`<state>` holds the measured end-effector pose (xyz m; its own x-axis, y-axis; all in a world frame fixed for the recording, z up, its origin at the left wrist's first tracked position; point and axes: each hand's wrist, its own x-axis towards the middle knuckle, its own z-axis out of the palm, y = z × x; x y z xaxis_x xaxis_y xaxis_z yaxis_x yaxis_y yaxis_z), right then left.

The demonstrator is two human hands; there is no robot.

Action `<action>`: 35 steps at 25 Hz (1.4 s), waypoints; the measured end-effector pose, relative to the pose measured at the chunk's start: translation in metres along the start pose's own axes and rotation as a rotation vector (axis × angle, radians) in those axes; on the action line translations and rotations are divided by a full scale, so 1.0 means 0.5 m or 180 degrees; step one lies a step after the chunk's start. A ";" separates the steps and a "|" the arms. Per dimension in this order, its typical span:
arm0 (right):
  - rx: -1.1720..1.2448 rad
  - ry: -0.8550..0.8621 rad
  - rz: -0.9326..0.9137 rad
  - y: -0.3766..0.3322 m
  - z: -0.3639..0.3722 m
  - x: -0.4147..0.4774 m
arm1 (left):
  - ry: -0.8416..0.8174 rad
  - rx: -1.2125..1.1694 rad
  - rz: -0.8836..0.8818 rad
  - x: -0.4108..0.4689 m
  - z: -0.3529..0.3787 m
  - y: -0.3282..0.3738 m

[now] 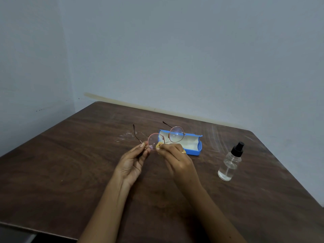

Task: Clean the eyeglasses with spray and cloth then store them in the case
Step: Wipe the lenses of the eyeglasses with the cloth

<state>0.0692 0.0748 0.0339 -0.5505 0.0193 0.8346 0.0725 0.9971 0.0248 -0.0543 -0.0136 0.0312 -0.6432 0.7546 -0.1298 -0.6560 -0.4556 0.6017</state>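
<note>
Now, your left hand (pixel 133 160) pinches eyeglasses (pixel 176 136) at hinge beside lens on your left, thumb and fingers curled on frame. Your right hand (pixel 175 158) grips yellow cloth (pixel 158 145), presses it against same lens. Eyeglasses held above tabletop (pixel 70 163), temples unfolded, pointing away from you. Blue case (pixel 192 146) lies open on tabletop just behind hands, pale lining showing. Spray bottle (pixel 229 163) stands upright on your right, apart from case, black nozzle on top, clear liquid low inside.
</note>
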 end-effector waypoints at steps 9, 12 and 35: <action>0.0027 0.0416 0.0367 -0.016 0.006 0.047 | -0.0093 0.0186 0.0086 -0.004 0.006 -0.001; 0.0193 0.0345 0.0256 -0.034 0.016 0.048 | -0.0141 0.0100 0.0047 -0.005 0.006 -0.002; 0.0125 0.0991 0.1223 0.026 -0.037 0.046 | 0.0125 -0.0307 -0.0153 -0.011 0.008 0.005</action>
<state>0.0731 0.0870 0.0636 -0.2151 0.3690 0.9042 0.1867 0.9243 -0.3328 -0.0507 -0.0171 0.0367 -0.6238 0.7585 -0.1887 -0.7202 -0.4641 0.5157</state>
